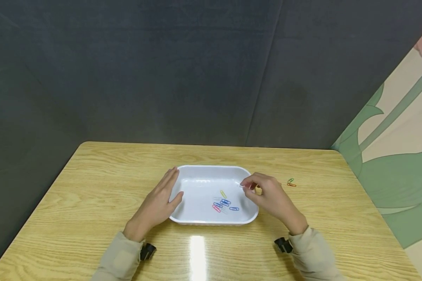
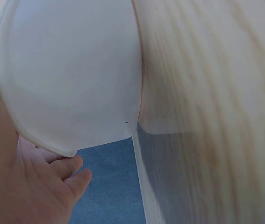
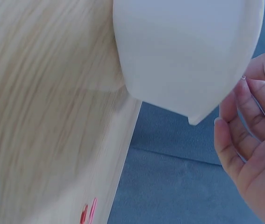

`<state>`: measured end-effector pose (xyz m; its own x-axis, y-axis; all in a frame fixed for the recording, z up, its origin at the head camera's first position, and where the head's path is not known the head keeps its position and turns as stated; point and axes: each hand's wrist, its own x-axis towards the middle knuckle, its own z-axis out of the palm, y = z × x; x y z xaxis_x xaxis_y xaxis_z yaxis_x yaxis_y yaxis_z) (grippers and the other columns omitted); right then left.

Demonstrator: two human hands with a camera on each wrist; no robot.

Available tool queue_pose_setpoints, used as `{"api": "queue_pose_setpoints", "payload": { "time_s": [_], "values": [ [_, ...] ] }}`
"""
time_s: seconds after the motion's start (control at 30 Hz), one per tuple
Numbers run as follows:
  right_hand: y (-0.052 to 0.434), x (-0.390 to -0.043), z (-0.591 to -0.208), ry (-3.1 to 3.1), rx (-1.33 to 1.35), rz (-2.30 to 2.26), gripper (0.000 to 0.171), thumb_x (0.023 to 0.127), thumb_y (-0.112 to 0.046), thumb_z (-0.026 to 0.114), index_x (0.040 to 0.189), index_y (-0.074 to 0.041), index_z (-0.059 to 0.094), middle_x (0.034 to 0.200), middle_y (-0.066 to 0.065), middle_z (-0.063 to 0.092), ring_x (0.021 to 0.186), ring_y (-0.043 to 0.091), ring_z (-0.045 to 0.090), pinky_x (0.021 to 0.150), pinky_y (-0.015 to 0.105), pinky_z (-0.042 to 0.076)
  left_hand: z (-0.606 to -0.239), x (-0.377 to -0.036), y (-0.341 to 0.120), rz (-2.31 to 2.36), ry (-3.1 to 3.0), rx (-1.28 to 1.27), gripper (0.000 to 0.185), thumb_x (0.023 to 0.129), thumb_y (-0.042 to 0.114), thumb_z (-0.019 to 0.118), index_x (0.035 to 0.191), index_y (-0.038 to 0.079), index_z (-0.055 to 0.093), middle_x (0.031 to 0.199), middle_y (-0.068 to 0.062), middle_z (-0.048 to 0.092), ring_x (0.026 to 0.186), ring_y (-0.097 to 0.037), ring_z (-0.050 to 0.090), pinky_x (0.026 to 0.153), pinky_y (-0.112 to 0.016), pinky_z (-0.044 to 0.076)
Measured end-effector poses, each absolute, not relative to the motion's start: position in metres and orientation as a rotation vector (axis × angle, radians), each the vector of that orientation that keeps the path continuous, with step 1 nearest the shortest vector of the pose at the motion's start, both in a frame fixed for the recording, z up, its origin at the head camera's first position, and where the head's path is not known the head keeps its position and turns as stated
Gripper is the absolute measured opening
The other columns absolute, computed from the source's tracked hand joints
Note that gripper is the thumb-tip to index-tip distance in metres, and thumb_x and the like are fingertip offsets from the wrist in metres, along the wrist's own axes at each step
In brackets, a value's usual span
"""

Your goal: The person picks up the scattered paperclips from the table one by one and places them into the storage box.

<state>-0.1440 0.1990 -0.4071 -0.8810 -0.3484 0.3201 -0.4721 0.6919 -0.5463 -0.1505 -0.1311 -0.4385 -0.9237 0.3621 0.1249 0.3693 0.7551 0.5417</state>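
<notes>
Your left hand lies flat with straight fingers against the left wall of the white rectangular plastic tray, which sits at the centre of the frame on the light wood-grain surface, its long axis running left to right. Your right hand hovers over the tray's right rim, thumb and forefinger pinched on a small pale paper clip; which way it points is too small to tell. Lower right inside the tray lies a loose cluster of coloured paper clips: yellow, blue and pink, pointing every which way. Right of your right hand, a green paper clip and an orange paper clip lie just beside each other on the surface. Nothing blocks either hand. No writing is readable anywhere.
</notes>
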Motion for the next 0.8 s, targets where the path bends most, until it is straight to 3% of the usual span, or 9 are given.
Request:
{"api": "queue_pose_setpoints", "payload": {
  "time_s": [0.2,0.43,0.8],
  "values": [
    [0.190,-0.144,-0.408,-2.709,0.680,0.975,0.010,0.084,-0.003,0.073,0.093,-0.007,0.075,0.087,-0.004,0.070,0.077,0.007,0.060,0.062,0.026,0.052,-0.439,-0.150,-0.131,-0.911,-2.928,-0.608,0.069,0.102,0.030,0.052,0.157,0.001,0.023,0.166,-0.014,0.020,0.153,-0.034,0.019,0.122,-0.052,0.025],
    [0.183,-0.147,-0.413,-2.715,0.713,0.941,0.011,0.084,-0.004,0.074,0.093,-0.009,0.075,0.087,-0.008,0.070,0.078,0.006,0.062,0.070,0.034,0.057,-0.439,-0.150,-0.131,-0.912,-2.927,-0.610,0.069,0.102,0.031,0.052,0.157,0.001,0.023,0.165,-0.015,0.020,0.153,-0.034,0.019,0.122,-0.052,0.025],
    [0.173,-0.149,-0.420,-2.759,0.725,0.936,0.007,0.088,-0.009,0.071,0.093,-0.009,0.075,0.088,0.001,0.073,0.078,0.006,0.062,0.070,0.032,0.056,-0.439,-0.150,-0.131,-0.901,-2.927,-0.612,0.069,0.102,0.030,0.052,0.157,0.000,0.023,0.165,-0.015,0.020,0.153,-0.035,0.019,0.122,-0.052,0.025]
  ]
}}
